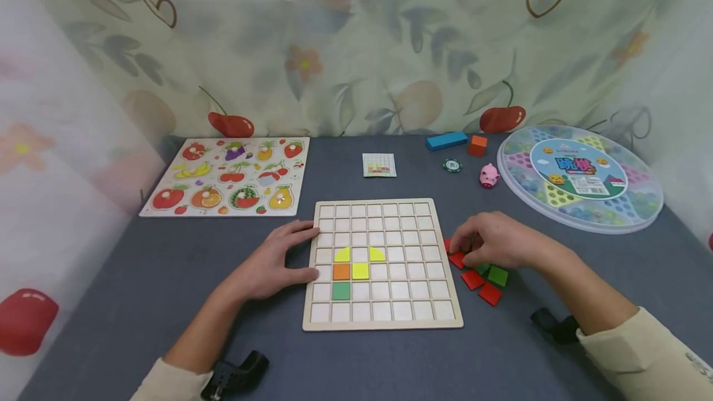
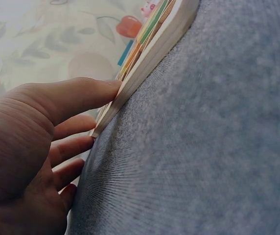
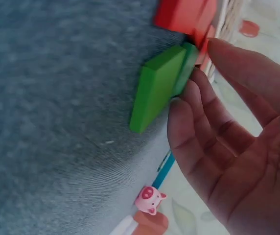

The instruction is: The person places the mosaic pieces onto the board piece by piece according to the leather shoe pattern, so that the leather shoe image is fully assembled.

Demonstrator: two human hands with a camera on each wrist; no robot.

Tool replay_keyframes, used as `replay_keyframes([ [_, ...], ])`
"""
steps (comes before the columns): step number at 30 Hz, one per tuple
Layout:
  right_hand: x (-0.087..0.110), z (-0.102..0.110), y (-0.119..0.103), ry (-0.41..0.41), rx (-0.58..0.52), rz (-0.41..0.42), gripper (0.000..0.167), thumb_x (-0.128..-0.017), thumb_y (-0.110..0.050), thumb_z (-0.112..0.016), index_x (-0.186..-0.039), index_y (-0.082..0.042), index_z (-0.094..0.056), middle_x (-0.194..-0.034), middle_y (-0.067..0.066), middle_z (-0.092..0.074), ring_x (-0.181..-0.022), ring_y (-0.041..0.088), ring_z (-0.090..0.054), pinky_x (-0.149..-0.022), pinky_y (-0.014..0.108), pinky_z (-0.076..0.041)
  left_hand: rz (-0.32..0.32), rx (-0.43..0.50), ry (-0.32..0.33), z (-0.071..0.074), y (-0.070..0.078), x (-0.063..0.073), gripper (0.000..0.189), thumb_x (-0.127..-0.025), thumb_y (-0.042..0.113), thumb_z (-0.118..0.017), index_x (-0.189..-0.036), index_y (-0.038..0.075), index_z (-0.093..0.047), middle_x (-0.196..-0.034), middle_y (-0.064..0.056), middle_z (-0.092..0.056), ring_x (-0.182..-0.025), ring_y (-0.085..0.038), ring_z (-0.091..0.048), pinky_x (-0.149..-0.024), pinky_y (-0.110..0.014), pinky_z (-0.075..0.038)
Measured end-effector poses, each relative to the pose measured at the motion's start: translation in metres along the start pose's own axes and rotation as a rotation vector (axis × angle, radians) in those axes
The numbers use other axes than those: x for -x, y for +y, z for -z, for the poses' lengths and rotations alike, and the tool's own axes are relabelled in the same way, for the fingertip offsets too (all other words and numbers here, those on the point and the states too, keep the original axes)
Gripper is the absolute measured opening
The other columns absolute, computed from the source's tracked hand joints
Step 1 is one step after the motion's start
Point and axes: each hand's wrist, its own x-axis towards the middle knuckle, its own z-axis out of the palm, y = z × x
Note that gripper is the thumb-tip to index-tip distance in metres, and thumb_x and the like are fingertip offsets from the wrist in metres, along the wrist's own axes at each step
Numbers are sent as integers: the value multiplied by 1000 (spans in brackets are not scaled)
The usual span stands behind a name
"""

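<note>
A wooden grid board lies flat in the middle of the table, bearing an orange square, a yellow square, a green square and two yellow rounded pieces. My left hand touches the board's left edge with its thumb and fingertips, the fingers spread. Right of the board, my right hand reaches down among loose red tiles and green tiles. In the right wrist view its thumb and fingers are apart, close around a red tile; its fingers partly hide the pile.
A fruit puzzle board lies at the back left. Behind the grid board is a small pattern card. A blue block, an orange block, a poker chip, a pink pig figure and a round game box stand back right.
</note>
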Motion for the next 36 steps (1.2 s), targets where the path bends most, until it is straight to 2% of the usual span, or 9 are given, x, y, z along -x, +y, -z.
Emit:
replay_keyframes([
  [8,-2,-1,1,-15,15,0,18,-87,-16,-81,-104,-16,-76,-96,0,-63,-86,16,-56,-73,30,-51,-7,-2,4,0,-2,1,75,-92,34,-78,-155,8,-48,-165,-15,-35,-153,-43,-23,-114,-68,-32],
  [14,-4,-3,2,-17,29,2,19,-84,-17,-85,-92,-15,-67,-87,-1,-61,-80,15,-56,-69,30,-49,-1,9,-3,-1,-4,1,76,-91,32,-79,-155,8,-48,-165,-14,-34,-154,-42,-23,-115,-67,-32],
  [20,-4,6,0,-38,-31,-13,15,-85,-15,-82,-88,-14,-67,-81,-1,-61,-77,17,-57,-67,32,-50,0,16,-7,-3,-4,0,76,-90,31,-79,-156,8,-47,-166,-15,-34,-155,-41,-22,-116,-67,-31],
  [25,-6,15,-5,-32,-113,-1,11,-89,-17,-80,-94,-14,-70,-83,2,-63,-79,20,-59,-68,32,-51,-2,29,-7,-2,-2,-2,76,-90,31,-80,-156,9,-47,-166,-14,-33,-156,-41,-20,-117,-67,-30],
  [29,-12,16,-12,-38,-186,32,11,-92,-16,-75,-102,-12,-72,-80,4,-65,-75,22,-60,-68,32,-52,-4,28,-6,-1,-1,-1,76,-91,32,-79,-155,9,-48,-166,-15,-33,-156,-42,-20,-116,-68,-30],
  [36,-27,12,-37,-58,-237,55,16,-95,-14,-71,-110,-8,-72,-84,6,-70,-75,23,-65,-73,38,-57,-6,25,1,1,-2,0,75,-91,33,-79,-155,9,-47,-166,-15,-34,-155,-43,-20,-116,-68,-30],
])
